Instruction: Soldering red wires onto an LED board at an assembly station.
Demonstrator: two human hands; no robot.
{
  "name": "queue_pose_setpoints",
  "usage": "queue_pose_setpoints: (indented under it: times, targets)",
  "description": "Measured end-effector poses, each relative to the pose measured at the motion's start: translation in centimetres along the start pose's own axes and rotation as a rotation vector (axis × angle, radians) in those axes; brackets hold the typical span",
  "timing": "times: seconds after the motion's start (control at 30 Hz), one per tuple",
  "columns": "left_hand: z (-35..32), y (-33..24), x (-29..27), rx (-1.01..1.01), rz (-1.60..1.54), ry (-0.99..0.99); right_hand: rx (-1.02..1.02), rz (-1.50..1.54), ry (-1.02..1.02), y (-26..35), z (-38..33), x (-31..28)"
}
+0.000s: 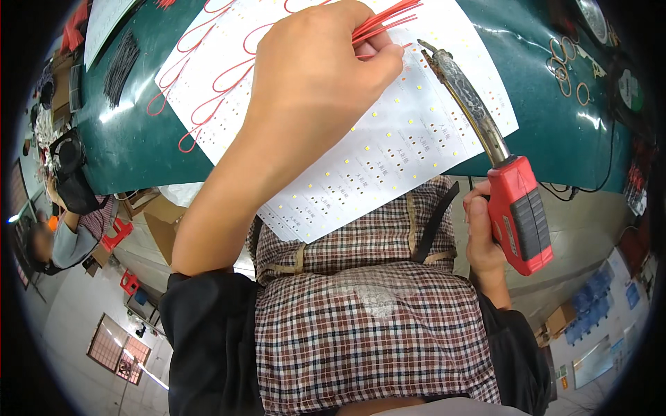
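My left hand point(322, 66) reaches over a white LED board sheet point(388, 139) dotted with small yellow squares and copper pads. Its fingers are closed round a bundle of thin red wires point(388, 19), and one wire end points toward the pads. In my right hand point(480, 232) is the grip of a red and black soldering gun point(519, 215). The gun's worn metal barrel slants up and left, and its bent tip is close to the left fingertips; whether it touches the board I cannot tell. Red wire loops point(225, 87) stick out along the board's left part.
A bunch of dark wires point(121, 69) lies on the green tabletop point(156, 142) at the left. Several copper-coloured rings point(563, 69) and a black cable point(602, 177) are at the right. The board overhangs the near table edge above my checked apron point(374, 333). Another person point(69, 239) sits far left.
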State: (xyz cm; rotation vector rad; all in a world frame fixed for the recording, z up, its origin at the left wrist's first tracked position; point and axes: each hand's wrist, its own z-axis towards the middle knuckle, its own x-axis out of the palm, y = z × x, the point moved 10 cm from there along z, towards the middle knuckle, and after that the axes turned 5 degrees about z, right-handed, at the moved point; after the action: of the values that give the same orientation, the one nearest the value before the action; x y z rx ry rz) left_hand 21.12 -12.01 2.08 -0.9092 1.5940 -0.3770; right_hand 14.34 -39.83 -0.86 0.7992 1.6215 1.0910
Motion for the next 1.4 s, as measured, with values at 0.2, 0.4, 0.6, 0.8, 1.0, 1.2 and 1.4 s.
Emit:
queue_pose_setpoints:
  times: [0.2,0.4,0.6,0.8,1.0,1.2,1.4]
  targets:
    - [0.1,0.1,0.0,-0.022,-0.022,0.011,-0.067,-0.050,0.047,0.4,0.6,0.4]
    - [0.2,0.1,0.0,-0.009,-0.017,0.018,-0.097,-0.074,0.039,0.5,0.6,0.5]
    - [0.4,0.0,0.0,-0.051,0.012,0.031,-0.021,-0.127,0.066,0.4,0.1,0.3]
    - [0.6,-0.2,0.1,-0.068,0.116,0.053,-0.037,0.072,0.017,0.7,0.6,0.2]
    - [0.6,-0.5,-0.5,-0.094,0.049,-0.009,-0.088,0.054,-0.065,0.5,0.4,-0.5]
    - [0.4,-3.1,-0.4,0.117,0.130,-0.061,-0.070,0.074,-0.058,0.4,0.3,-0.5]
    - [1.0,-2.3,0.5,0.051,0.092,-0.009,-0.027,0.065,-0.058,0.8,0.8,0.0]
